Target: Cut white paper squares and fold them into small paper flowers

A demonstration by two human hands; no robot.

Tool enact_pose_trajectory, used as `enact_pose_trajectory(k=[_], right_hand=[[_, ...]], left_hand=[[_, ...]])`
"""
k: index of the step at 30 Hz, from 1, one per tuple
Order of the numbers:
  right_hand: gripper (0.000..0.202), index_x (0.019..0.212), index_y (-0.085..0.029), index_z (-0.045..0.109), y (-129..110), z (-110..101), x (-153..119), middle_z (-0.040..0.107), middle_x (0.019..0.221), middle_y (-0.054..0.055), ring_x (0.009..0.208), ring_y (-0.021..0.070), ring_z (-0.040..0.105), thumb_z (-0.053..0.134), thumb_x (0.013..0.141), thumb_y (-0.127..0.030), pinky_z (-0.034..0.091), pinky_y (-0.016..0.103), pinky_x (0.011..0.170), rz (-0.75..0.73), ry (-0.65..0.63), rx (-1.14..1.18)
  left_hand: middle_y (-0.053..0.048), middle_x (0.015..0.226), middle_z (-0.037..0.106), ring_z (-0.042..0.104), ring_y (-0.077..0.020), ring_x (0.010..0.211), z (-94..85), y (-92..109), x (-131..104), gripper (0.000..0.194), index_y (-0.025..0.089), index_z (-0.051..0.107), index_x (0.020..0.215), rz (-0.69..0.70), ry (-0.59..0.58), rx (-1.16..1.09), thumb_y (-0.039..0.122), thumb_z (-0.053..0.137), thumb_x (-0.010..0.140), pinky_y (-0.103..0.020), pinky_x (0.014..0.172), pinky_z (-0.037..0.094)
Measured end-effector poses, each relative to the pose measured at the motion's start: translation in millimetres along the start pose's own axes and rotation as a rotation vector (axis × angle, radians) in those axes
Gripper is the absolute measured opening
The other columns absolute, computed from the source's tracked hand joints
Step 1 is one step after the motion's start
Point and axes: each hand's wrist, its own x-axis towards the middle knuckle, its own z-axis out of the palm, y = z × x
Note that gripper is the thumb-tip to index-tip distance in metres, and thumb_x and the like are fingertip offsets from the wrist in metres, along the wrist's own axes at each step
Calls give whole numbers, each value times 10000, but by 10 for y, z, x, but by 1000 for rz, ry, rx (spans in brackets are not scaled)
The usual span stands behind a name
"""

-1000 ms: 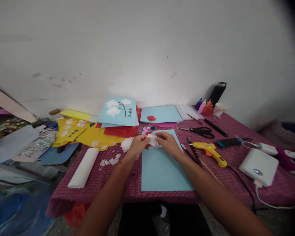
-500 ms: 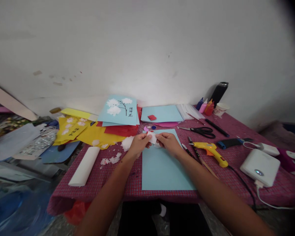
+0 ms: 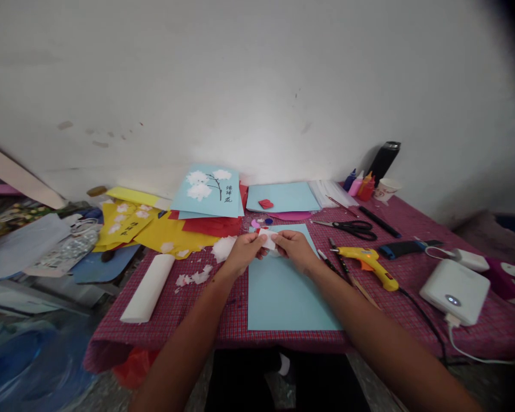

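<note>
Between my two hands is a small piece of white paper point(image 3: 266, 238), pinched from both sides. My left hand point(image 3: 248, 252) grips its left edge with thumb and fingers. On the other side, my right hand point(image 3: 294, 248) pinches the right edge. Both hands are over the top part of a light blue sheet point(image 3: 289, 294) that lies in front of me. Left of my left hand rests a fluffy white paper piece point(image 3: 223, 249), with torn white scraps point(image 3: 195, 277) nearer to me. Some white paper under my fingers is partly hidden.
A white paper roll point(image 3: 149, 289) lies on the left of the checked tablecloth point(image 3: 189, 320). Blue sheets with white blossoms point(image 3: 206, 191) are stacked behind. To the right are black-handled scissors point(image 3: 354, 229), a yellow glue gun point(image 3: 369, 266), pens point(image 3: 328, 263) and a white power box point(image 3: 455, 292).
Hands and white paper stay in nearly the same place; the paper's visible shape between my fingers has shifted slightly. The whole view has moved a little.
</note>
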Motion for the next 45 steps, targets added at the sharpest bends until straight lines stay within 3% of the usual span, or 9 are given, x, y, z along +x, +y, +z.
enact_pose_trajectory(k=[12,20,45], right_hand=[[465,585,-173,525,-11,15,-8,458,459,-31,416,92,361,490,817,-574,266,239,434,-6,47,-54],[289,644,-170,551,-17,10,-19,490,510,-40,441,83,383,603,756,-432,274,222,444,-4,-61,5],[424,638,-162,557,45,41,-3,519,535,-14,451,96,420,452,869,-501,307,234,455,-15,-42,-97]], left_hand=[[-52,713,643,555,-105,572,9,15,-7,328,128,636,786,-1,29,22,451,642,732,-224,513,420],[-52,699,633,544,-100,543,7,27,-2,350,128,606,751,23,62,8,478,612,763,-226,494,427],[-59,709,637,542,-95,539,5,26,-1,352,124,592,741,4,51,7,474,598,775,-224,499,428]])
